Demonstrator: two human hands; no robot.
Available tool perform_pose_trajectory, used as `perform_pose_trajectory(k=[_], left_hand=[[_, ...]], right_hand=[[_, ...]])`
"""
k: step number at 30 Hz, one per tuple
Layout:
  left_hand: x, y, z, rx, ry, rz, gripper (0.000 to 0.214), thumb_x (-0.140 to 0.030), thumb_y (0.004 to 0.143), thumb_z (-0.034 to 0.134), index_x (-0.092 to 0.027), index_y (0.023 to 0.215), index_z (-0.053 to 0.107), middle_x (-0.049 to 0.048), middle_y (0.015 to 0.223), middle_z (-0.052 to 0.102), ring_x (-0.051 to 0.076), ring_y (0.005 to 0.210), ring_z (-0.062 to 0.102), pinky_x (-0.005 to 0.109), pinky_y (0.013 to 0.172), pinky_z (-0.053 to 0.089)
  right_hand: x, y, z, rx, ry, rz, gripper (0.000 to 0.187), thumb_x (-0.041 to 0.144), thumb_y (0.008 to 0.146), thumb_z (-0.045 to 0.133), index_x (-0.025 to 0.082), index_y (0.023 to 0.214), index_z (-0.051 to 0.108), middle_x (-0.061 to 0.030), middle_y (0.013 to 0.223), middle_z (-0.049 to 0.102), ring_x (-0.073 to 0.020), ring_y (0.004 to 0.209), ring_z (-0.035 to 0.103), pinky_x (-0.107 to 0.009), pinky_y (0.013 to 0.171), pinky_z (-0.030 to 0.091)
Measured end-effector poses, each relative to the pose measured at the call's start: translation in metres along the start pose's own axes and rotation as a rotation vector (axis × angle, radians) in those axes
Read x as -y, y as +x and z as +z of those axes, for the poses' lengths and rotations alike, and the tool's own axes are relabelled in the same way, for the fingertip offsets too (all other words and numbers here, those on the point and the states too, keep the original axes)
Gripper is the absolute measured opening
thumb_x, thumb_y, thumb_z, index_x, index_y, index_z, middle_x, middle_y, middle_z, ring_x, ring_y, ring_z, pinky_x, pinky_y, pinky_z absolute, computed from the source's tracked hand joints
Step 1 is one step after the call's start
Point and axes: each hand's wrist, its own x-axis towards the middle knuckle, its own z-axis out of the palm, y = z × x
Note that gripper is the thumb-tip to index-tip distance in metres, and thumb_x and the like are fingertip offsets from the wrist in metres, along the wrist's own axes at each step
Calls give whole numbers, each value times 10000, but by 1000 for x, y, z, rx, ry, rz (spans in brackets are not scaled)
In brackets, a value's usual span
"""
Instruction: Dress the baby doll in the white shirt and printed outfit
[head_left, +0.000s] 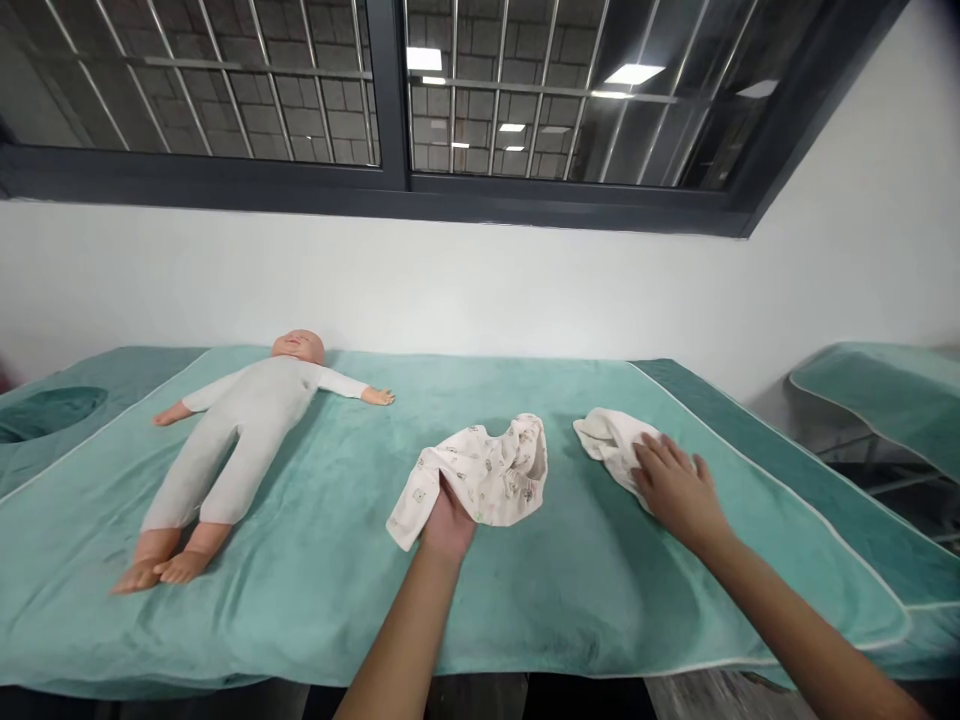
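My left hand point(450, 522) is closed on a small white baby garment point(491, 470) with a tiny animal print and a gathered edge. Most of its fingers are hidden beneath the fabric, which is held up over the middle of the bed. To the right, my right hand point(681, 492) rests with fingers stretched out on the near edge of a crumpled white cloth point(613, 440). A baby doll point(259, 395) in a white long-sleeved bodysuit lies on its back at the left, arms spread, its feet bare.
Green velvety covers point(337, 590) spread over the bed, with a pale-edged cloth on top. A round hole point(52, 412) shows at the far left. Behind stands a white wall point(480, 290) under a dark-framed window point(390, 185). Another green-covered bed point(885, 400) is at the right.
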Motion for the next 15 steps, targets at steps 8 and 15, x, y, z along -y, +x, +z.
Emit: perform_pose_trajectory(k=[8, 15], left_hand=[[6, 0, 4, -79, -1, -22, 505, -539, 912, 476, -197, 1255, 619, 124, 1356, 595, 299, 1345, 460, 489, 1109, 389], [17, -4, 14, -120, 506, 10, 326, -344, 785, 715, -182, 1063, 662, 98, 1135, 699, 279, 1157, 608, 421, 1016, 477]], right_hand=[[36, 18, -27, -23, 106, -70, 453, 374, 921, 464, 200, 1338, 482, -123, 1466, 460, -317, 1344, 402, -513, 1072, 345], [-31, 16, -7, 188, 420, 434, 361, 437, 839, 524, 174, 1062, 632, -199, 1117, 674, -383, 950, 640, -503, 763, 484]])
